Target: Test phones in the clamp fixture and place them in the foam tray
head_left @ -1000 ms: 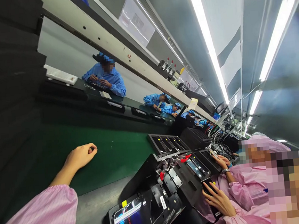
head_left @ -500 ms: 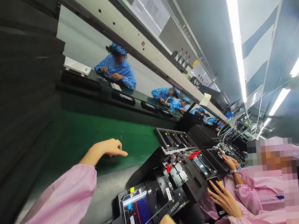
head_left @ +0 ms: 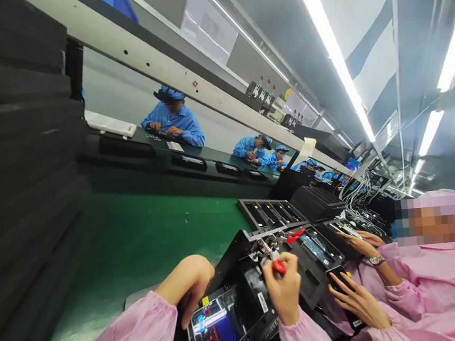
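My right hand (head_left: 284, 288) is closed around the red handle (head_left: 278, 266) of a toggle clamp on a black test fixture (head_left: 250, 279). A phone (head_left: 219, 325) lies screen up in this fixture, its lit display showing a blue area and red text. At the phone's left edge my left hand (head_left: 193, 279) bends downward, wrist arched. One finger points down beside the phone; the other fingers are hidden behind the hand. A second red clamp handle (head_left: 296, 236) sits just beyond my right hand.
A black tray (head_left: 273, 214) with several phone parts lies beyond the fixture. At right, a co-worker in pink (head_left: 428, 275) handles phones. Dark stacked trays (head_left: 25, 183) rise at left. A green belt (head_left: 156, 224) runs between, with people in blue (head_left: 179, 121) across it.
My left hand has come from over the green belt down to the phone's left edge. My right hand has risen from the bottom edge to the red clamp handle and gripped it.
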`<state>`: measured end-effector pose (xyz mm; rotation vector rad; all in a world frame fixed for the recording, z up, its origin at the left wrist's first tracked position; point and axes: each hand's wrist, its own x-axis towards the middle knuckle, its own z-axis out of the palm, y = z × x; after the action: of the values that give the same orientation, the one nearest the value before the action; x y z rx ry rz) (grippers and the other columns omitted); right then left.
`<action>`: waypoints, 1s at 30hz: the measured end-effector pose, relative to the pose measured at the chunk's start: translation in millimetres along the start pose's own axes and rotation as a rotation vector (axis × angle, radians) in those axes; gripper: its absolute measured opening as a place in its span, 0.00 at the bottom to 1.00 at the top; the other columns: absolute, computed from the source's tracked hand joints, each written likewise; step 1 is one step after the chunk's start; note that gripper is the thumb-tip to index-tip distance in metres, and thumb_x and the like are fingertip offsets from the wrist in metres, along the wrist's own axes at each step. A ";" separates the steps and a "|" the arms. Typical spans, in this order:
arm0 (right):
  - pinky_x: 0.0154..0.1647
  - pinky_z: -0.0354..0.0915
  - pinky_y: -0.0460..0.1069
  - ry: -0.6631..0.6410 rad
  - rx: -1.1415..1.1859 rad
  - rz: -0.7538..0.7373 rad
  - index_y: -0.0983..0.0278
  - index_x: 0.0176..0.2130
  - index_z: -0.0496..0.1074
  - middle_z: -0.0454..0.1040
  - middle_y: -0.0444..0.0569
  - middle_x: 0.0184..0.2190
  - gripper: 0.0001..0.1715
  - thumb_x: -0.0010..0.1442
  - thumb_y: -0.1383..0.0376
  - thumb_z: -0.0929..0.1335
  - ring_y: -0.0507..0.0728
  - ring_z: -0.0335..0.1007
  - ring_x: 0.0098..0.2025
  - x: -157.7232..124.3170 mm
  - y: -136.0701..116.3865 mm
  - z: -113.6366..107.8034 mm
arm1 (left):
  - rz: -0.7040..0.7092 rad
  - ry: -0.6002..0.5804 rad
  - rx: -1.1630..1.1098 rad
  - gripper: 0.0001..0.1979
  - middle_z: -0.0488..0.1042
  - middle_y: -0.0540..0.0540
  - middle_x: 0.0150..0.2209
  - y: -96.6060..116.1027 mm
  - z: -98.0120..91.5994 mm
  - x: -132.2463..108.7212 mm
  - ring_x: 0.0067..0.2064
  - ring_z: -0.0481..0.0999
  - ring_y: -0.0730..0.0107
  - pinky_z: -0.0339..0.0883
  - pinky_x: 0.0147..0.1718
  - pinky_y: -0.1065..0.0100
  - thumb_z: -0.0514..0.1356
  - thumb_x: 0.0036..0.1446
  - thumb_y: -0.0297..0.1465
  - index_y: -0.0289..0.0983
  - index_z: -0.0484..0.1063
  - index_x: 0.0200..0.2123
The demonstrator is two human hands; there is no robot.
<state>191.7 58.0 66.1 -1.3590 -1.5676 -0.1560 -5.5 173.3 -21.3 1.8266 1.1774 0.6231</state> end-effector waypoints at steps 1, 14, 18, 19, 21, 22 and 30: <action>0.21 0.58 0.43 0.044 0.028 0.030 0.63 0.45 0.57 0.62 0.36 0.19 0.16 0.57 0.62 0.65 0.48 0.58 0.18 3.4 -2.7 -7.2 | -0.037 -0.121 0.068 0.17 0.71 0.48 0.11 5.5 -6.2 -1.1 0.15 0.71 0.52 0.66 0.13 0.56 0.74 0.10 0.35 0.42 0.71 0.10; 0.30 0.66 0.48 0.145 0.080 -0.104 0.63 0.47 0.63 0.63 0.52 0.44 0.18 0.56 0.67 0.66 0.50 0.64 0.32 40.9 10.2 -41.3 | 0.193 -0.689 0.273 0.24 0.73 0.57 0.18 54.2 -34.6 -23.5 0.21 0.73 0.70 0.61 0.21 0.74 0.73 0.18 0.32 0.40 0.72 0.26; 0.32 0.67 0.48 0.074 0.072 -0.133 0.62 0.51 0.63 0.62 0.53 0.50 0.21 0.57 0.68 0.65 0.51 0.65 0.35 44.6 7.8 -44.3 | 0.183 -0.685 0.259 0.24 0.76 0.54 0.21 52.3 -28.8 -19.8 0.25 0.76 0.68 0.62 0.22 0.75 0.73 0.22 0.37 0.39 0.74 0.29; 0.32 0.67 0.48 0.056 0.078 -0.138 0.62 0.52 0.62 0.62 0.53 0.50 0.22 0.57 0.68 0.65 0.52 0.65 0.37 44.6 7.7 -44.8 | 0.175 -0.683 0.257 0.24 0.77 0.53 0.22 53.0 -28.1 -19.6 0.26 0.76 0.67 0.63 0.22 0.75 0.73 0.22 0.39 0.39 0.74 0.29; 0.34 0.66 0.48 0.032 0.082 -0.146 0.61 0.53 0.61 0.64 0.52 0.49 0.23 0.57 0.68 0.64 0.53 0.65 0.39 44.7 8.0 -45.3 | 0.165 -0.668 0.251 0.25 0.78 0.51 0.24 54.8 -27.5 -19.6 0.27 0.77 0.66 0.64 0.22 0.74 0.73 0.20 0.40 0.38 0.75 0.28; 0.34 0.66 0.48 0.023 0.082 -0.148 0.61 0.53 0.62 0.66 0.51 0.47 0.22 0.57 0.68 0.64 0.53 0.65 0.39 45.0 8.2 -45.7 | 0.165 -0.660 0.251 0.26 0.78 0.50 0.25 55.7 -27.6 -19.7 0.27 0.77 0.65 0.64 0.22 0.74 0.73 0.20 0.40 0.38 0.76 0.28; 0.38 0.65 0.49 0.058 0.075 -0.139 0.60 0.50 0.63 0.71 0.47 0.40 0.19 0.57 0.68 0.65 0.52 0.66 0.36 32.5 16.8 -55.1 | 0.202 -0.647 0.369 0.29 0.78 0.48 0.26 65.0 -31.3 -24.8 0.27 0.77 0.64 0.65 0.22 0.74 0.72 0.24 0.44 0.38 0.77 0.34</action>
<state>242.1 49.7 108.1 -1.1779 -1.6031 -0.2172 -9.2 150.6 51.4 2.2364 0.6995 -0.1077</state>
